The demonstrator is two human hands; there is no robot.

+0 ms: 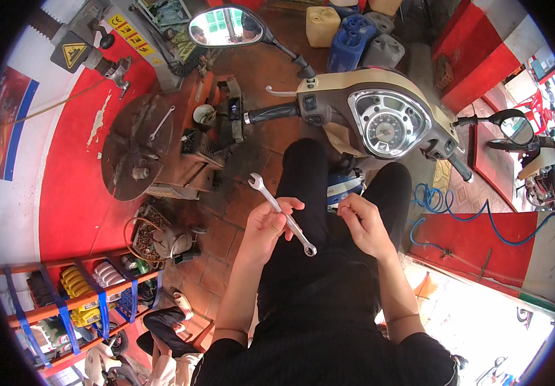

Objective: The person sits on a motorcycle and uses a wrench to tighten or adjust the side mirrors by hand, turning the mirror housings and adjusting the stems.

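Observation:
A steel combination wrench [291, 223] lies across the fingers of my left hand [267, 226], its open jaw pointing up and left and its ring end down over my lap. My right hand [362, 223] is curled above my right thigh; a small dark thing may show at its fingertips, too little to identify. Beyond my knees stands a cream and brown motor scooter, with its handlebar cover [328, 87], round speedometer [384, 131] and left grip [272, 114] in sight. A blue and white object [342, 188] shows between my legs, partly hidden.
Left of me is a round metal tabletop [128, 144] with another wrench [162, 123] on it. A bucket of small metal parts [149, 231] stands below. Coiled blue air hose [434, 200] hangs at right. Plastic jerrycans [350, 41] stand ahead. Another person sits at lower left.

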